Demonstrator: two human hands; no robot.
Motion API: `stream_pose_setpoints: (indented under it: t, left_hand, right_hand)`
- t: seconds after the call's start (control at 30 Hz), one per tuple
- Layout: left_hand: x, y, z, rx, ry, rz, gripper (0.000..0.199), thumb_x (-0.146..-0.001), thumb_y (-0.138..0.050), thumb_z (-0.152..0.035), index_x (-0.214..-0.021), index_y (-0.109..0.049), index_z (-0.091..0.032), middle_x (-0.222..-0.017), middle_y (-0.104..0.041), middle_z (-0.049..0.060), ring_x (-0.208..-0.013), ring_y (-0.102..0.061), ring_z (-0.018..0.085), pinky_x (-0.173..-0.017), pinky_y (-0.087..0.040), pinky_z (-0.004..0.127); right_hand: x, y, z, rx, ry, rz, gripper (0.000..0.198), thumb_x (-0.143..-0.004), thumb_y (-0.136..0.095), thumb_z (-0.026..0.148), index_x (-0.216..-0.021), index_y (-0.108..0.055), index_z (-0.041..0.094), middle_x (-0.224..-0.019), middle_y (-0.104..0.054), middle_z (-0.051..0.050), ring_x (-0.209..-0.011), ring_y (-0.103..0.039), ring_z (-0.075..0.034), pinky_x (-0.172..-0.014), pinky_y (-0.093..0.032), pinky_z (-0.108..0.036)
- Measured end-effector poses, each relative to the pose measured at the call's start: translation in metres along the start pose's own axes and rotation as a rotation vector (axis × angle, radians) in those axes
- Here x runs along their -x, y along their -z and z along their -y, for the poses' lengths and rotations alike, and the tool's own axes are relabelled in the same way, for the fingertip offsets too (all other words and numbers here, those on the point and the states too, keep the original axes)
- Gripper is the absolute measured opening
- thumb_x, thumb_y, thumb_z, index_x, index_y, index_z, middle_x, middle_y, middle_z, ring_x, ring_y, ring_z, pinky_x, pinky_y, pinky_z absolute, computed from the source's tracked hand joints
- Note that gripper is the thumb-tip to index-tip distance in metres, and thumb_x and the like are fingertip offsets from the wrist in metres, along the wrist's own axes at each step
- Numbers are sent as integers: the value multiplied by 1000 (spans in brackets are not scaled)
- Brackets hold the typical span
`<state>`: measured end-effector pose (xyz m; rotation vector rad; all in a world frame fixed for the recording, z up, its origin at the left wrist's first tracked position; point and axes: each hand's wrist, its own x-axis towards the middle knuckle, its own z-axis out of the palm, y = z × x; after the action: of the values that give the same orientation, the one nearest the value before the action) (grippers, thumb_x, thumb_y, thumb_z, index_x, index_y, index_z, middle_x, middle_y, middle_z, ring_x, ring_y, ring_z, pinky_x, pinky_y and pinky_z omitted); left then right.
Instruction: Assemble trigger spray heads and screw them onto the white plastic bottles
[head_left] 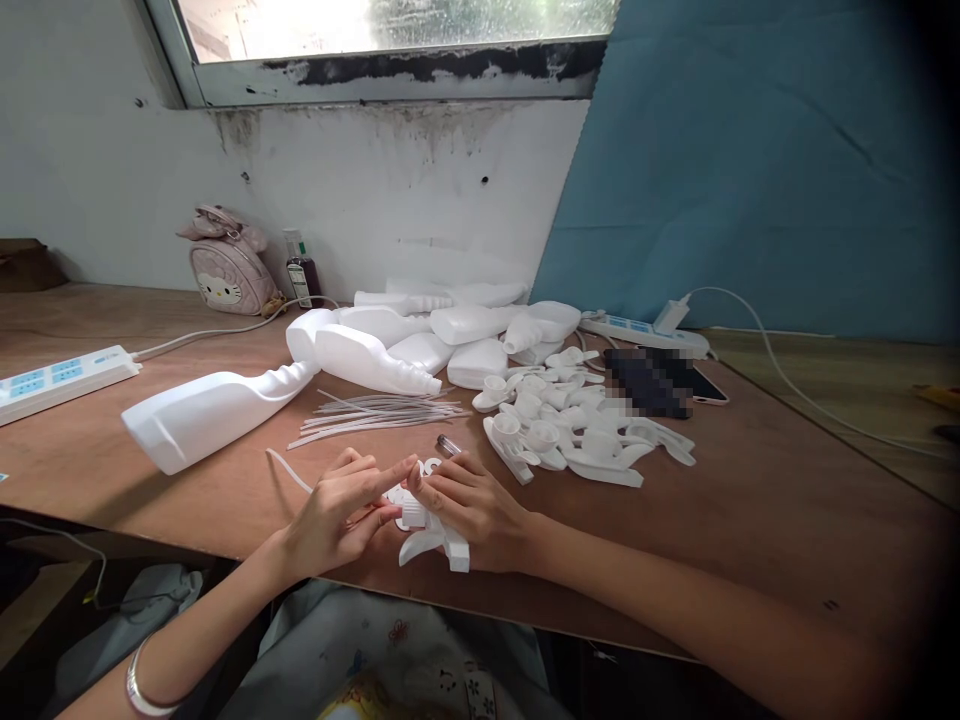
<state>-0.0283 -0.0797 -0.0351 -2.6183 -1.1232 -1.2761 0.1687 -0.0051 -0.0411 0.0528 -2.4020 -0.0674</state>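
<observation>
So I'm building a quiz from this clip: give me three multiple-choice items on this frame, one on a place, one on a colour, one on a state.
1. Where does the pink bag stand?
A. by the back wall
B. at the near table edge
C. on the phone

2. What colour is the spray trigger head in the hands?
A. white
B. red
C. black

3. How is the big bottle on the left?
A. upright
B. lying on its side
C. hanging

Answers: 1 A, it sits against the wall under the window. 2 A, it is white like the loose ones beside it. 3 B, its length rests flat on the table.
</observation>
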Motion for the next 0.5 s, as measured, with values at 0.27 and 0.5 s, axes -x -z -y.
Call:
stream_pose_setpoints:
  t: [0.27,0.5]
  left_hand:
    - [0,1,1,-46,-39,38,57,-84,-50,-8,-136,-31,-21,-61,-51,-4,-60,-39,11,-63,-32,25]
    - [0,0,2,-45,-87,38,57,-84,-50,-8,-136,-31,-22,-64,-49,-3,-61,-39,12,-62,-33,25]
  right_hand:
    - [2,-1,-1,-16,4,-26,56,-83,-41,22,-134,-27,5,-88,-63,-8,-79,-50,-19,-70,-33,-32]
    - [2,-1,-2,-21,39,-58,53,-81,-44,23,-130,-33,7,-82,-65,-5,-74,-51,-17,-70,-32,-31]
